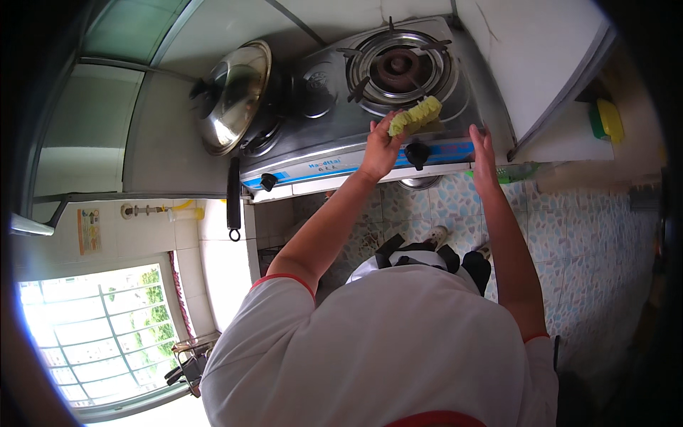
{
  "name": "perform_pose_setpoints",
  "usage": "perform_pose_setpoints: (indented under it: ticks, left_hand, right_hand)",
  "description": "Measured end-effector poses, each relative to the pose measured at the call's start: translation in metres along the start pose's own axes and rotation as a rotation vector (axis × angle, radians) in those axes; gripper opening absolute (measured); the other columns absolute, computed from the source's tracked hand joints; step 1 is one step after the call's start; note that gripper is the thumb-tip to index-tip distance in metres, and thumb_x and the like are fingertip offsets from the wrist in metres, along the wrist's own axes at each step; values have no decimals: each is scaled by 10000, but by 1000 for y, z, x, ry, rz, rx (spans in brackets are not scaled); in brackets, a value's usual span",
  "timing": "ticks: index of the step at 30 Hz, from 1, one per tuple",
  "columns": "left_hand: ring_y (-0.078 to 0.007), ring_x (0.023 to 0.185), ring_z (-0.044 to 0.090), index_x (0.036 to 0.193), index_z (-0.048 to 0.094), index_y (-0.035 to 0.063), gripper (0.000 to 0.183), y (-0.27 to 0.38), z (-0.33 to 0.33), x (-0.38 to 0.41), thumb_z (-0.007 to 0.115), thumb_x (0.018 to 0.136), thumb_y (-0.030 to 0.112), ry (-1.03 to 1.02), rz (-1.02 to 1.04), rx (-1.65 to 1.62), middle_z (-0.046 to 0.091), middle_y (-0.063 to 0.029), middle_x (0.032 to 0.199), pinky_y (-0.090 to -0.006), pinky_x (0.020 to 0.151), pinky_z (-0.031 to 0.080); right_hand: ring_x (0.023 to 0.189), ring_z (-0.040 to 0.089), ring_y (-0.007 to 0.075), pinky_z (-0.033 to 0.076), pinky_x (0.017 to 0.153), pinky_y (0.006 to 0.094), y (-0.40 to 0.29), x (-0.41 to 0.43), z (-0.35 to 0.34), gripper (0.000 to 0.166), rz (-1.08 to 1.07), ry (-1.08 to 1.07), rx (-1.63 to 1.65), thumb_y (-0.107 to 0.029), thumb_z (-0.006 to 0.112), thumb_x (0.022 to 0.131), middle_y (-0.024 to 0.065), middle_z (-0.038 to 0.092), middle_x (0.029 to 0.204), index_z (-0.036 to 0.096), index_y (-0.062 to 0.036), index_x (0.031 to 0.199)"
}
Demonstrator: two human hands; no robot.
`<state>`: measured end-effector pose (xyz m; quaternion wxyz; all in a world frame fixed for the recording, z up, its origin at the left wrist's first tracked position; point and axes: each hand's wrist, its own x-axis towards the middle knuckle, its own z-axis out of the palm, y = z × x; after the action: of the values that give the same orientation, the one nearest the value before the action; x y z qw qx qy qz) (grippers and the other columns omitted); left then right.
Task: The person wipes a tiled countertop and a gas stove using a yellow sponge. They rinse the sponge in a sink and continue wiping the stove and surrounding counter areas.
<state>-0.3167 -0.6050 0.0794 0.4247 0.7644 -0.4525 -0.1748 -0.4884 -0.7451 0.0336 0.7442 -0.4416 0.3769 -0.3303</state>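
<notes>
A yellow-green cloth (pixel 415 116), folded into a strip, is in my left hand (pixel 382 149) over the front of a steel gas stove (pixel 341 128). Just behind the cloth lies the right burner (pixel 398 63) with its ring and pan supports. My right hand (pixel 483 155) is at the stove's front right corner, fingers extended, with nothing seen in it. Between my hands, on the front panel, sits a black control knob (pixel 417 155); a second knob (pixel 268 182) is further left. The underside of the cloth is hidden.
A wok with a domed metal lid (pixel 235 99) stands on the left burner, its black handle (pixel 233 197) jutting over the front edge. A green and yellow sponge (pixel 606 120) lies on the right. White tiled walls enclose the stove; a barred window (pixel 101 331) is at lower left.
</notes>
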Motion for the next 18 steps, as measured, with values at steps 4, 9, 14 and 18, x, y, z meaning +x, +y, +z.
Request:
perform_pose_setpoints:
  ticks: [4, 9, 14, 18]
  left_hand:
    - [-256, 1067, 513, 1215, 488, 47, 337, -20, 4, 5, 518, 885, 110, -7, -47, -178, 564, -127, 1137, -352, 962, 328]
    - [-133, 1012, 516, 1166, 499, -19, 284, -9, -19, -5, 497, 907, 100, 21, -68, -372, 546, -68, 1139, -266, 886, 397]
    - [-137, 933, 548, 1070, 559, -49, 278, 34, -20, 34, 517, 888, 157, 118, -110, -358, 597, -76, 1028, -275, 836, 419]
    - [-152, 880, 554, 1048, 563, -60, 290, 80, -20, 100, 500, 887, 173, 125, 74, -106, 613, -91, 973, -291, 802, 431]
  right_hand:
    - [1103, 474, 156, 346, 964, 287, 21, 9, -4, 670, -31, 15, 128, -355, 602, 849, 94, 493, 1188, 300, -15, 1342]
    - [853, 592, 155, 468, 759, 281, 27, 18, 11, 710, -262, 105, -286, -312, 684, 782, 78, 609, 927, 361, 54, 1298]
    - [1008, 532, 239, 398, 890, 346, 28, 11, 8, 787, -244, 48, -69, -377, 704, 737, 202, 470, 1206, 363, 78, 1280]
    - [1195, 344, 378, 276, 1002, 422, 44, 10, 15, 880, -342, 218, -284, -504, 660, 725, 258, 370, 1302, 321, 45, 1323]
